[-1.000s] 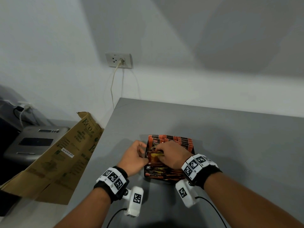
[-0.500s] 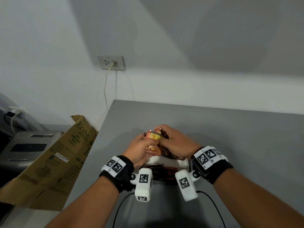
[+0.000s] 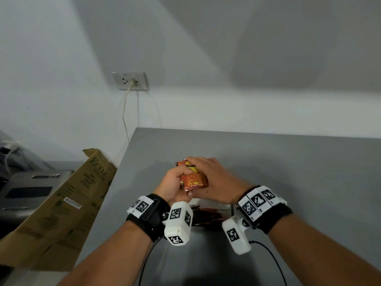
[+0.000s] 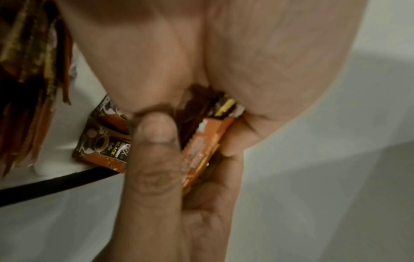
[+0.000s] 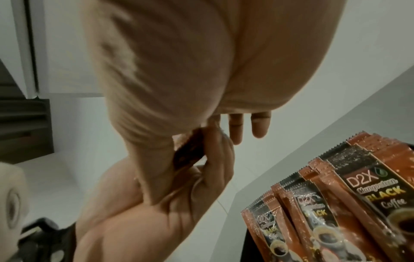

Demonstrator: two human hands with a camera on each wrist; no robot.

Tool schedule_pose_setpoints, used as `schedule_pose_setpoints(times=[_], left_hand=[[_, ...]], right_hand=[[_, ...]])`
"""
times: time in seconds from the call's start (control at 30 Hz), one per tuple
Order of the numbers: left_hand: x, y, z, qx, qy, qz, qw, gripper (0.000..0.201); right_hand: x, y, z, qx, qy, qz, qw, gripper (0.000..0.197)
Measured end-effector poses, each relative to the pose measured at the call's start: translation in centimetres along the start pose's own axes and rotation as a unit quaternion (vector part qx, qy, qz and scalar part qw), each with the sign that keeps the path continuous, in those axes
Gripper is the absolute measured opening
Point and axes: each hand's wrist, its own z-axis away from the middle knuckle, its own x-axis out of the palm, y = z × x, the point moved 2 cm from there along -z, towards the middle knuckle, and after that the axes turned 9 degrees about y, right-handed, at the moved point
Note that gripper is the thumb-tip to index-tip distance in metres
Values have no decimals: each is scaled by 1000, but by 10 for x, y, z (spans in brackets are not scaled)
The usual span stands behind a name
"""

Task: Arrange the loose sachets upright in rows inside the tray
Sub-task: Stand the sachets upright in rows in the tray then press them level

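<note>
Both hands hold one bundle of orange and brown coffee sachets (image 3: 193, 178) in the air just above the tray (image 3: 223, 206), of which only a white rim shows. My left hand (image 3: 181, 176) grips the bundle from the left, its thumb (image 4: 154, 141) pressed across the packs (image 4: 201, 150). My right hand (image 3: 198, 168) curls over the bundle's top and right side. Rows of upright sachets (image 5: 336, 203) stand in the tray, seen in the head view as dark edges (image 3: 206, 215) between my wrists. One sachet (image 4: 105, 147) lies flat on the tray's white floor.
The grey table (image 3: 288, 182) stretches to the right and back to the white wall. A brown cardboard box (image 3: 68, 203) leans at the table's left edge, with a grey machine (image 3: 26, 188) behind it. A cable hangs from the wall socket (image 3: 131, 81).
The hands went from reaching into the tray to lifting a bundle of sachets out of it. They now hold the bundle together above the tray's far side.
</note>
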Motion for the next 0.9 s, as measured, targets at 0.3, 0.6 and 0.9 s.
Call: schedule_pose_setpoints(times=[0.3,0.6,0.9], left_hand=[[-4,2,0,93,-14,-27,995,47],[-4,-1,-2,63,27,19,997,15],[-3,1,4,107,7,-69,992,37]], right_hand=[[-9,13,4,115,102,-235,960,46],[-13,7,15,72,224,-126,964,27],[0,9,14,232,213,-339,887,39]])
